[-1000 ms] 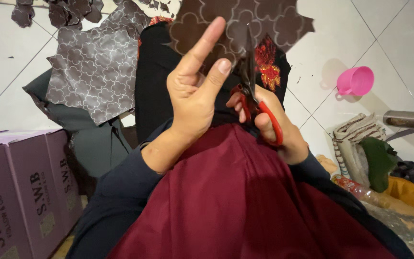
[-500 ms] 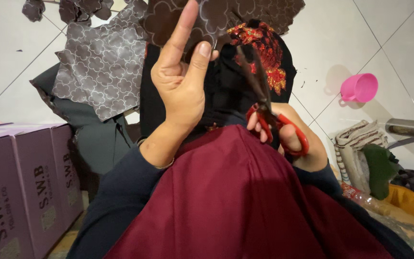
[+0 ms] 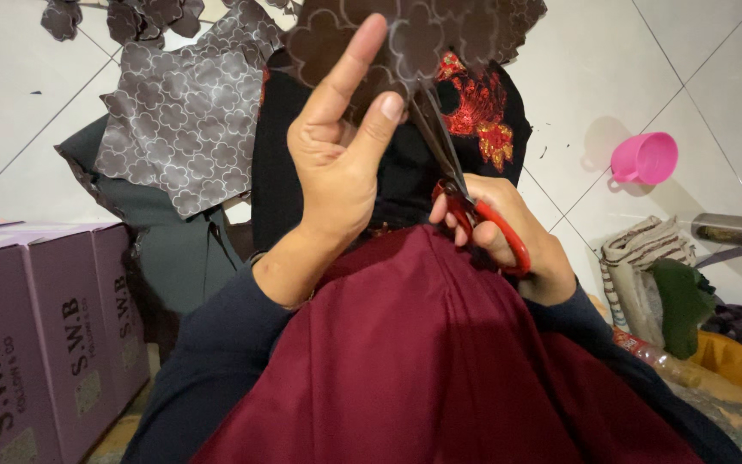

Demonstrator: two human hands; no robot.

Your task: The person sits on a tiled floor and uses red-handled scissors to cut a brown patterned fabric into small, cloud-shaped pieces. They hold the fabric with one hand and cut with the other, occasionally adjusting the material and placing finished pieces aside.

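Observation:
My left hand is raised in front of me and pinches the lower edge of a dark brown fabric piece printed with pale flower outlines; the index finger points up. My right hand grips red-handled scissors, whose blades reach up into the brown fabric just right of my left thumb. A maroon cloth covers my lap below both hands. Behind the hands lies a black garment with red and gold embroidery.
A grey sheet with the same flower pattern lies on the white tiled floor at upper left, with cut scraps above it. Purple boxes stand at left. A pink cup and piled cloths sit at right.
The brown fabric and my left hand have shifted slightly right in view, and the scissors have moved up so the blades now meet the fabric's edge.

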